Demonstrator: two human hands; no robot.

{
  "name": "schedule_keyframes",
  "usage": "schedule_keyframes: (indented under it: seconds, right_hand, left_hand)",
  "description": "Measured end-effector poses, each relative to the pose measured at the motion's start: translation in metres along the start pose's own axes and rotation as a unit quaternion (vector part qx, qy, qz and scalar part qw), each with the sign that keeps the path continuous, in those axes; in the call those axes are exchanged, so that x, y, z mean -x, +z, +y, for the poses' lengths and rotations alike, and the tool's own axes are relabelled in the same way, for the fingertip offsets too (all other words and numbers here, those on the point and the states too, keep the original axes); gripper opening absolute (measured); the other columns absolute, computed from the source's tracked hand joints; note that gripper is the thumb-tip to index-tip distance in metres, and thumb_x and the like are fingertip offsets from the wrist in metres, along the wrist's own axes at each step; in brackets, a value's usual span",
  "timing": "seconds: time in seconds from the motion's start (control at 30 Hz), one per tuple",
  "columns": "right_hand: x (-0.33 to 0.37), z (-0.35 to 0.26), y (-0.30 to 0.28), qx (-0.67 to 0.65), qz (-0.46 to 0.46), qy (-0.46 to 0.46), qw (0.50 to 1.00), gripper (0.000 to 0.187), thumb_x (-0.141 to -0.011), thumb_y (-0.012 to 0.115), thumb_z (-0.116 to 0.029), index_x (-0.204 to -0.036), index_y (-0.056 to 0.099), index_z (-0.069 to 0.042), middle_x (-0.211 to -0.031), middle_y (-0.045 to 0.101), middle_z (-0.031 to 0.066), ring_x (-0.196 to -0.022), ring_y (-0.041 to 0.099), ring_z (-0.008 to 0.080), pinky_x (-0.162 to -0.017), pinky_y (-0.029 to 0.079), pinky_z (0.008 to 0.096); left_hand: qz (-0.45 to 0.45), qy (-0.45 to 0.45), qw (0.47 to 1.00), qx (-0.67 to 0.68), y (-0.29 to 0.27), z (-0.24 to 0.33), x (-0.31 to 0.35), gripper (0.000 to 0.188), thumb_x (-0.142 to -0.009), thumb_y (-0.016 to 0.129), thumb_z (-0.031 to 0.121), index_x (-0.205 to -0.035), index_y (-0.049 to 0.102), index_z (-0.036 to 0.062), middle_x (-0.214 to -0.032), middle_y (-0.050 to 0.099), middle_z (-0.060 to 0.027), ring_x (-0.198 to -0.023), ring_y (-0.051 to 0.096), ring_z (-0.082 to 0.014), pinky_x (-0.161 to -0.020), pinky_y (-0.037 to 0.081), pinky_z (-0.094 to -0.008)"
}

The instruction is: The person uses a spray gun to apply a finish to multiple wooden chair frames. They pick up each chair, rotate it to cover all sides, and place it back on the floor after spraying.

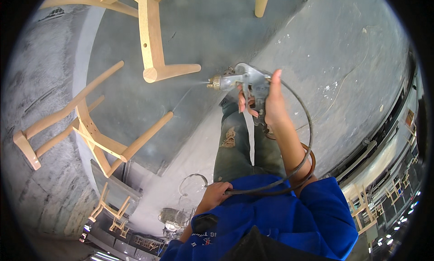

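Observation:
My right hand (273, 100) is wrapped round the grip of a metal spray gun (246, 78), with fingers at its trigger. A fine mist leaves the brass-coloured nozzle toward the left. Just beyond the mist hangs or stands a pale wooden chair frame (151, 39), its nearest leg end a short way from the nozzle. From the gun a dark hose (307, 116) loops down past my right forearm and across my waist. There my left hand (216, 195) is closed on that hose, low in front of my blue shirt.
A second wooden chair frame (92, 130) is at the left, with smaller frames (110, 206) farther below it. A round caged metal fan (174, 217) lies beyond my left arm. More chair frames (361, 209) stand at the lower right. The grey floor (334, 71) is speckled white.

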State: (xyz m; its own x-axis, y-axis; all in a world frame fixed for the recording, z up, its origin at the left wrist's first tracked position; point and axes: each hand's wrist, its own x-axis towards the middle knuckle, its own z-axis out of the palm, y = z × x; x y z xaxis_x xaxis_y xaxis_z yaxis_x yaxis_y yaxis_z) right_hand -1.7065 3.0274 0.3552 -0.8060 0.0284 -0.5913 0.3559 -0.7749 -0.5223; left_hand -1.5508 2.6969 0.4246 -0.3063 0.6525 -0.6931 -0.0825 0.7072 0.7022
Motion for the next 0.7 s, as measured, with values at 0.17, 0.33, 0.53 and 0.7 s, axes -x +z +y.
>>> schedule_keyframes:
  seconds: [0.17, 0.33, 0.53, 0.7]
  right_hand:
    - [-0.052, 0.078, -0.036, 0.092, 0.160, 0.037, 0.982, 0.082, -0.099, 0.022, -0.076, -0.095, 0.062, -0.004, -0.067, 0.064, 0.0088, -0.057, 0.064, 0.0189, -0.039, 0.035, 0.0268]
    - [-0.095, 0.124, -0.070, 0.105, 0.307, 0.081, 0.942, 0.077, -0.099, 0.028, -0.074, -0.093, 0.062, -0.005, -0.067, 0.064, 0.0071, -0.057, 0.064, 0.0187, -0.040, 0.037, 0.0279]
    - [-0.139, 0.091, -0.028, -0.012, 0.217, 0.025, 0.976, 0.085, -0.098, 0.019, -0.076, -0.101, 0.062, -0.004, -0.072, 0.063, 0.0081, -0.061, 0.063, 0.0178, -0.042, 0.035, 0.0263]
    - [-0.219, 0.068, 0.034, -0.145, 0.084, -0.072, 0.983, 0.095, -0.095, 0.009, -0.080, -0.102, 0.062, -0.002, -0.074, 0.063, 0.0091, -0.068, 0.064, 0.0201, -0.045, 0.035, 0.0274]
  left_hand:
    - [0.026, -0.061, 0.998, 0.023, -0.004, -0.012, 0.008, 0.024, -0.084, 0.079, 0.019, -0.099, 0.064, 0.0084, -0.087, 0.068, -0.0116, -0.081, 0.067, -0.0320, -0.070, 0.051, -0.0406]
    - [0.147, -0.216, 0.950, 0.174, -0.017, -0.011, 0.008, 0.022, -0.084, 0.082, 0.016, -0.094, 0.066, 0.0051, -0.078, 0.066, -0.0059, -0.069, 0.063, -0.0145, -0.064, 0.049, -0.0286]
    - [0.172, -0.218, 0.927, 0.251, -0.055, 0.016, 0.002, 0.022, -0.083, 0.083, 0.014, -0.095, 0.067, 0.0043, -0.077, 0.066, -0.0034, -0.071, 0.059, -0.0076, -0.065, 0.048, -0.0250]
    - [0.216, -0.228, 0.929, 0.194, -0.076, 0.040, -0.008, 0.023, -0.088, 0.080, 0.016, -0.100, 0.068, 0.0004, -0.079, 0.065, -0.0012, -0.072, 0.058, -0.0057, -0.064, 0.048, -0.0233]
